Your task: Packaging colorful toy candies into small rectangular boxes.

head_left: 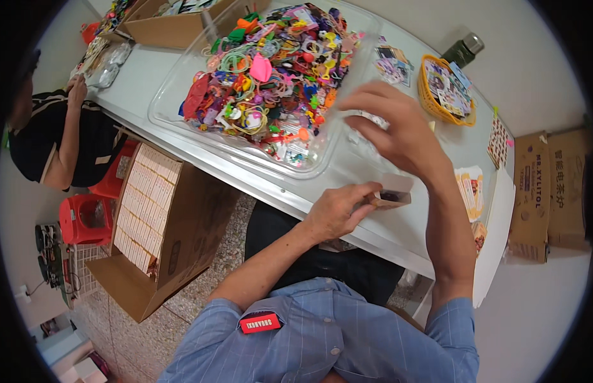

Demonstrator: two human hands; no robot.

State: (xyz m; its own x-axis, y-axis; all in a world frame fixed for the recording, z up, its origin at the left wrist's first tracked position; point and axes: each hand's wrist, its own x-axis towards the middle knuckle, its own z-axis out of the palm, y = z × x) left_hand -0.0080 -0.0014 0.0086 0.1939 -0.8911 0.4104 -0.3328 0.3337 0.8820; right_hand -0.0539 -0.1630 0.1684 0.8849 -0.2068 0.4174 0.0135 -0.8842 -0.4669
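My left hand [340, 214] grips a small cardboard box [393, 203] over the near edge of the table. The box's flap stands up, and its inside looks dark. Above and beyond it, my right hand [398, 131] is raised with thumb and fingers apart, and nothing shows between them. That hand is nearest the right rim of a clear plastic tray [157, 102], which is heaped with small colourful plastic toys [271, 70]. Under my right hand, clear plastic bags or wrapping [363, 142] lie partly hidden.
A yellow basket [426, 96] of printed cards stands right, beside a dark green flask [462, 51]. Flattened printed cartons [470, 191] lie at the right edge. Left of me, a large carton [197, 217] holds rows of small boxes near red stools [86, 219]. Another person [60, 137] sits far left.
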